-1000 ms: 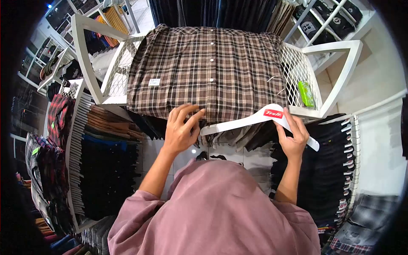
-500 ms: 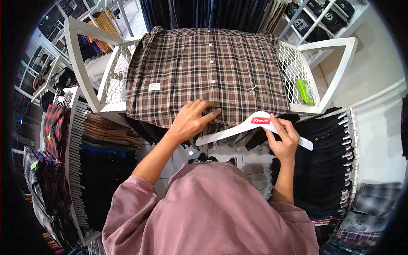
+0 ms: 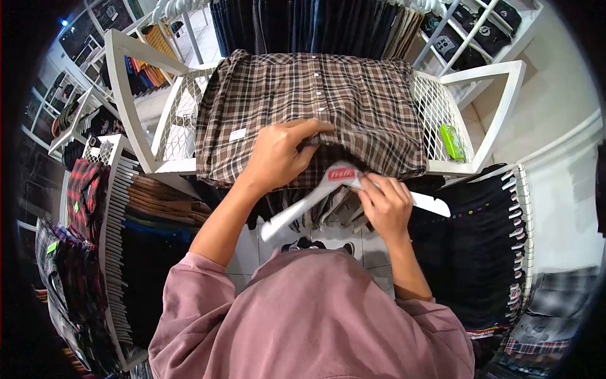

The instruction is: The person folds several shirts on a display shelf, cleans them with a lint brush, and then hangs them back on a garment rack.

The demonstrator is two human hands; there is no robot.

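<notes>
A brown plaid button-up shirt [image 3: 278, 88] lies front side up across a white mesh rack top, its hem toward me. My left hand [image 3: 281, 151] pinches the front edge near the button line and lifts it, so a dark gap opens under the cloth. In my right hand [image 3: 386, 203] is a white clothes hanger [image 3: 297, 208] with a red label, held near its middle. The hanger's top sits right at the lifted hem, its left arm slanting down toward me. A small white tag [image 3: 237, 134] shows on the shirt's left part.
White frame sides [image 3: 129, 101] rise left and right of the mesh top. A bright green item [image 3: 452, 142] lies on the mesh at right. Racks of dark hanging clothes [image 3: 470, 252] flank me on both sides. Dark trousers [image 3: 284, 28] hang behind the shirt.
My left hand has moved up and raised the shirt's hem. My right hand has brought the hanger left toward the opening, tilting its left arm further down.
</notes>
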